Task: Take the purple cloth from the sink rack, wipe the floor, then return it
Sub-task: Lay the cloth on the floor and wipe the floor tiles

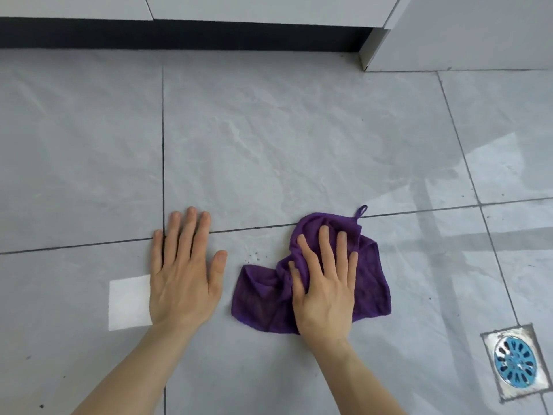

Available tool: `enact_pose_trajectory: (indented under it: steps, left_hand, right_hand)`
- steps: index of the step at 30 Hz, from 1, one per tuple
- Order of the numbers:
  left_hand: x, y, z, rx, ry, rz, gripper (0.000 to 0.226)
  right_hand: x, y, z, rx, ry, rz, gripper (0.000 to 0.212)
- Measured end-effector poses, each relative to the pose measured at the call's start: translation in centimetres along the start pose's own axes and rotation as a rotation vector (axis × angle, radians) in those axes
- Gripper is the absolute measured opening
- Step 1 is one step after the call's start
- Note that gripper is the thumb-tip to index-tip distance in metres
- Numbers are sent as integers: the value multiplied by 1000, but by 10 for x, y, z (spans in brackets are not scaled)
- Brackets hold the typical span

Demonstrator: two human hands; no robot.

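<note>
Down on the grey tiled floor [269, 130], both hands lie flat with the palms facing the tiles. The right hand [326, 283] presses on the purple cloth [368, 283], and its fingers [324, 247] are spread wide over the crumpled fabric; they do not pinch it. The cloth lies bunched and partly folded on the tile, and it sticks out from under the hand on the left side, the right side and the far side. A small hanging loop [361, 211] at its far corner touches the dark grout line [254, 227] that runs across the floor. The left hand [182, 274] rests on bare tile just beside the cloth, not touching it. Its four fingers are pressed close together and the thumb stands apart toward the cloth. Between the two hands, some small dark crumbs [253, 257] lie on the tile. A bright square patch of light [130, 301] is near the left hand. A square metal floor drain [513, 362] with a blue round grate sits well apart, at the lower right. White cabinet fronts [269, 9] with a dark kick strip [179, 35] close the far side.
</note>
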State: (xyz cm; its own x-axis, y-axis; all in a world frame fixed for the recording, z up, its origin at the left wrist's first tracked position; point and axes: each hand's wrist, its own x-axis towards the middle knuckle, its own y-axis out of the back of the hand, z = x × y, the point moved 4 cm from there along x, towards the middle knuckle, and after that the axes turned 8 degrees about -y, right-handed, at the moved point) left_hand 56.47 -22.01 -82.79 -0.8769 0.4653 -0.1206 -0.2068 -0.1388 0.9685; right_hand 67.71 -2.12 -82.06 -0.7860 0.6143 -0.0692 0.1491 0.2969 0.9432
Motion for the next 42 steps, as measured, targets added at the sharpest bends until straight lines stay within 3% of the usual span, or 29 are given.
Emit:
enact_pose_trajectory:
  steps: [9, 12, 14, 17, 20, 26, 34, 42]
  left_hand:
    - [2, 4, -1, -32, 9, -6, 67]
    - [1, 4, 0, -21, -1, -5, 69]
    - [1, 4, -1, -28, -11, -2, 70]
    - [2, 5, -3, -50, -19, 11, 71]
    - [2, 5, -3, -37, -23, 2, 72]
    - [2, 2, -1, 26, -10, -26, 69]
    - [1, 2, -2, 35, 0, -19, 72]
    - [2, 3, -1, 30, 1, -14, 71]
  right_hand:
    - [33, 3, 0, 377, -27, 26, 26]
    - [25, 14, -12, 642, -132, -25, 27]
    - [12, 19, -35, 705, -46, -94, 31]
    - [-12, 7, -69, 399, 214, -212, 48]
    - [-22, -14, -76, 36, 313, -205, 57]
    - [3, -22, -69, -137, 368, -166, 53]
    - [110, -11, -52, -151, 221, -60, 50]
    - [87, -1, -20, -77, -74, -28, 52]
